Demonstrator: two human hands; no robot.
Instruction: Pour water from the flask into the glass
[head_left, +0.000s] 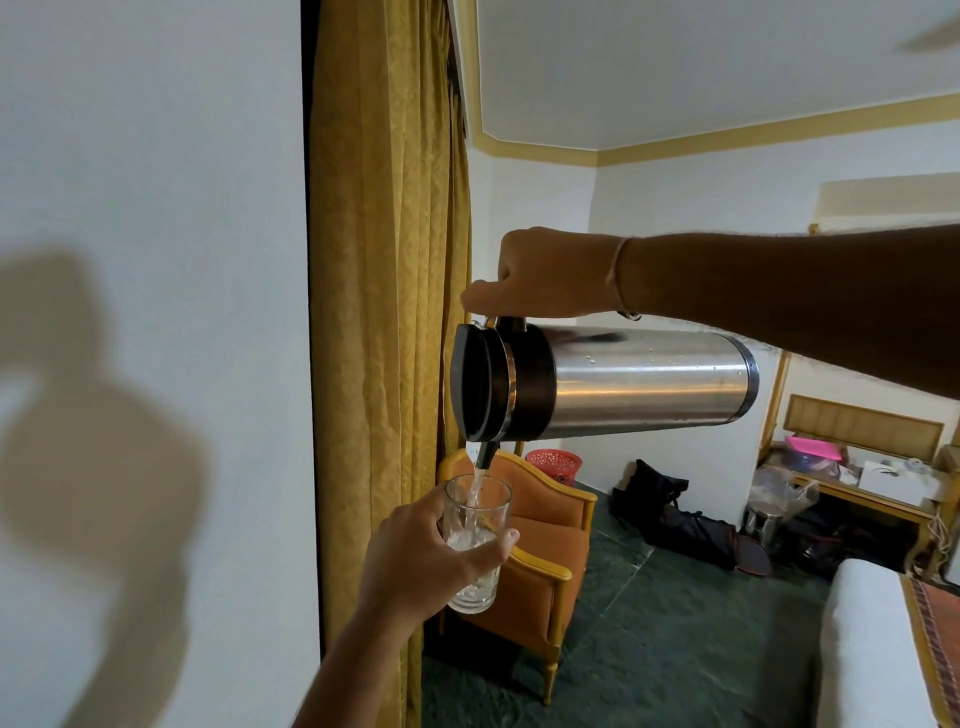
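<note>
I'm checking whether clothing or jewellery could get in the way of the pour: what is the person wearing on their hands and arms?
Both forearms are bare, with no sleeves in view and no gloves. The right hand has a thin, pale bangle around its wrist. The left hand shows no ring, watch or band on the parts visible.

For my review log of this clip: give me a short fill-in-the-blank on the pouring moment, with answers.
1. The left hand holds the ____ under the spout.
2. The right hand tips the steel flask by its ____.
3. The flask lies nearly ____, and water is streaming out.
4. Behind the glass stands an ____ armchair.

Answers: glass; handle; horizontal; orange
</note>
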